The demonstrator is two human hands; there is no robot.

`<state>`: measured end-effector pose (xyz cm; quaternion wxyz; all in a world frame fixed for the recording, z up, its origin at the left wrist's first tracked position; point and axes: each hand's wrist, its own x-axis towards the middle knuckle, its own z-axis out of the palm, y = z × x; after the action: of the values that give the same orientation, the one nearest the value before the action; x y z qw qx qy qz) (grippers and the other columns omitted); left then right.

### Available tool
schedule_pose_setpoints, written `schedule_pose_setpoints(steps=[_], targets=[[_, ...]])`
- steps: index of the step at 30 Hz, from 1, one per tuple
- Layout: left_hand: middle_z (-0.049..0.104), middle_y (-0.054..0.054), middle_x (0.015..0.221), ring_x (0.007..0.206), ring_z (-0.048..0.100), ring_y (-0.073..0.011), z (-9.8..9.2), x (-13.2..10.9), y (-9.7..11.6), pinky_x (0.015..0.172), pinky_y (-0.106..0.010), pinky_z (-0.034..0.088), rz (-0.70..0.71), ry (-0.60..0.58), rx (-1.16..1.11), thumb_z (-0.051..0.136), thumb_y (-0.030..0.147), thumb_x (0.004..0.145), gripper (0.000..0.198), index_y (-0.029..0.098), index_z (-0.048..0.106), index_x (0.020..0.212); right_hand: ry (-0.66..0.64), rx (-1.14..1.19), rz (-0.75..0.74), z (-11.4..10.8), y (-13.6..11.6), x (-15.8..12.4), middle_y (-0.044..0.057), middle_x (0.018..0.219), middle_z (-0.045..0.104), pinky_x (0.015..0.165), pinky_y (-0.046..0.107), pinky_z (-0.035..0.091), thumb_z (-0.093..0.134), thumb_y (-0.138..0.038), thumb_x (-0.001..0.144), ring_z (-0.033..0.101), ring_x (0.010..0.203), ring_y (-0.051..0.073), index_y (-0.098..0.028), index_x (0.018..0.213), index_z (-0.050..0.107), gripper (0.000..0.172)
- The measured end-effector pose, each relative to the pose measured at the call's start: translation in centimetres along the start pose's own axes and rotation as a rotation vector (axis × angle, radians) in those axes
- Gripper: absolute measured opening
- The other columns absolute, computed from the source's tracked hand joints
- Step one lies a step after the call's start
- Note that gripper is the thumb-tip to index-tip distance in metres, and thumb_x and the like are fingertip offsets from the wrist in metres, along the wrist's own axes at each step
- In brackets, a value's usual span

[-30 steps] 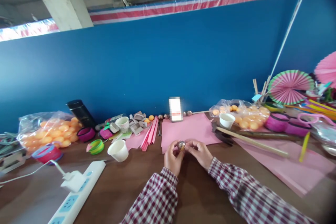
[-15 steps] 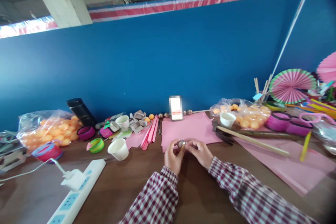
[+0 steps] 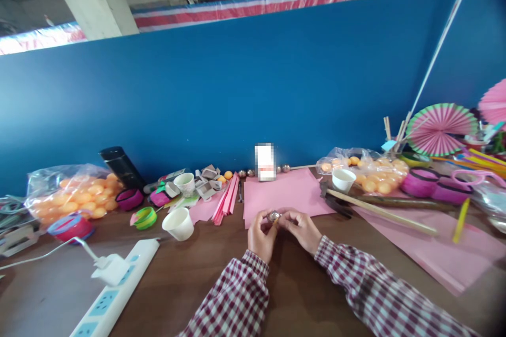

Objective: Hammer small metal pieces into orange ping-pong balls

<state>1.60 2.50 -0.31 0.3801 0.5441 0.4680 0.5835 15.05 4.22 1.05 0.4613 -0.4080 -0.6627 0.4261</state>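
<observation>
A small shiny metal ball (image 3: 273, 216) is between my two hands, just over the near edge of the pink paper (image 3: 286, 197). My left hand (image 3: 261, 234) is closed, its thumb and fingers round the ball's left side. From the right, my right hand (image 3: 301, 229) meets the ball with thumb and forefinger pinched together. Whether those fingertips grip the ball or some small part at it is too small to tell. Several similar metal balls (image 3: 285, 168) stand in a row along the blue wall.
A claw hammer (image 3: 379, 210) lies to the right, near a white cup (image 3: 343, 180) and a bag of orange balls (image 3: 379, 176). On the left are a power strip (image 3: 114, 295), a paper cup (image 3: 178, 224), pink paper strips (image 3: 227, 202) and another bag of orange balls (image 3: 79, 197).
</observation>
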Motion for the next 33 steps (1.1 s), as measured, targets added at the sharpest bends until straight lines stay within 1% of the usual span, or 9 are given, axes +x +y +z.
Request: schedule_pose_setpoints(steps=[5, 10, 13, 18, 23, 25, 27, 30, 33], targets=[[0.06, -0.01, 0.098, 0.081, 0.06, -0.0178, 0.02, 0.01, -0.01, 0.071, -0.031, 0.05, 0.005, 0.001, 0.004, 0.061, 0.018, 0.065, 0.035, 0.015, 0.054, 0.099, -0.003, -0.012, 0.004, -0.02, 0.13, 0.01, 0.006, 0.089, 0.06, 0.079, 0.03, 0.041, 0.054, -0.038, 0.071, 0.054, 0.087, 0.017, -0.015, 0.067, 0.06, 0.024], [0.06, -0.01, 0.098, 0.084, 0.06, -0.0186, 0.0, -0.03, 0.13, 0.072, -0.031, 0.049, -0.001, 0.006, 0.008, 0.061, 0.019, 0.065, 0.033, 0.015, 0.054, 0.097, -0.008, -0.012, 0.017, -0.03, -0.01, -0.01, 0.006, 0.086, 0.061, 0.079, 0.03, 0.041, 0.055, -0.037, 0.071, 0.054, 0.086, 0.018, -0.015, 0.066, 0.06, 0.024], [0.06, -0.01, 0.099, 0.084, 0.06, -0.0185, -0.02, -0.08, 0.11, 0.073, -0.031, 0.049, -0.007, 0.002, -0.003, 0.061, 0.02, 0.065, 0.033, 0.015, 0.054, 0.097, -0.019, 0.005, 0.023, -0.03, -0.31, -0.03, 0.007, 0.09, 0.06, 0.079, 0.03, 0.041, 0.055, -0.039, 0.07, 0.054, 0.087, 0.018, -0.015, 0.066, 0.06, 0.025], [0.061, -0.008, 0.098, 0.082, 0.061, -0.0173, -0.15, -0.12, 0.06, 0.073, -0.03, 0.05, 0.027, -0.005, 0.021, 0.058, 0.015, 0.066, 0.033, 0.016, 0.053, 0.099, -0.039, 0.022, 0.019, 0.05, -0.67, 0.04, 0.008, 0.099, 0.059, 0.083, 0.031, 0.04, 0.057, -0.041, 0.068, 0.053, 0.091, 0.019, -0.014, 0.064, 0.06, 0.027], [0.063, -0.006, 0.094, 0.082, 0.061, -0.0167, -0.31, -0.12, 0.05, 0.075, -0.03, 0.049, 0.059, -0.014, 0.076, 0.054, 0.011, 0.067, 0.03, 0.017, 0.054, 0.096, -0.075, 0.094, -0.008, 0.13, -0.7, 0.1, 0.006, 0.089, 0.062, 0.08, 0.03, 0.041, 0.057, -0.039, 0.069, 0.055, 0.086, 0.018, -0.015, 0.062, 0.058, 0.025], [0.063, -0.006, 0.094, 0.084, 0.06, -0.0166, -0.3, -0.14, 0.0, 0.077, -0.031, 0.048, 0.063, -0.008, 0.074, 0.054, 0.01, 0.067, 0.03, 0.017, 0.054, 0.097, -0.103, 0.123, -0.016, 0.12, -0.61, 0.07, 0.004, 0.083, 0.062, 0.077, 0.028, 0.042, 0.057, -0.038, 0.07, 0.055, 0.081, 0.016, -0.015, 0.062, 0.058, 0.024], [0.063, -0.006, 0.094, 0.085, 0.06, -0.0165, -0.28, -0.18, -0.05, 0.078, -0.031, 0.048, 0.058, -0.013, 0.059, 0.053, 0.01, 0.067, 0.031, 0.017, 0.054, 0.097, -0.114, 0.129, 0.007, 0.1, -0.46, 0.04, 0.003, 0.075, 0.062, 0.071, 0.027, 0.043, 0.056, -0.038, 0.07, 0.056, 0.072, 0.014, -0.015, 0.063, 0.057, 0.024], [0.062, -0.007, 0.094, 0.086, 0.06, -0.0167, -0.21, -0.21, -0.04, 0.078, -0.031, 0.048, 0.05, -0.013, 0.037, 0.054, 0.01, 0.066, 0.031, 0.017, 0.054, 0.097, -0.087, 0.107, 0.049, 0.11, -0.15, 0.0, 0.001, 0.066, 0.06, 0.065, 0.026, 0.044, 0.057, -0.039, 0.069, 0.054, 0.065, 0.013, -0.014, 0.064, 0.056, 0.025], [0.062, -0.006, 0.095, 0.086, 0.06, -0.0168, -0.17, -0.2, 0.03, 0.078, -0.031, 0.048, 0.045, -0.004, 0.04, 0.054, 0.011, 0.067, 0.031, 0.017, 0.054, 0.097, -0.045, 0.074, 0.047, 0.21, 0.1, -0.02, 0.001, 0.065, 0.059, 0.064, 0.025, 0.044, 0.059, -0.039, 0.067, 0.053, 0.063, 0.012, -0.015, 0.066, 0.055, 0.025]])
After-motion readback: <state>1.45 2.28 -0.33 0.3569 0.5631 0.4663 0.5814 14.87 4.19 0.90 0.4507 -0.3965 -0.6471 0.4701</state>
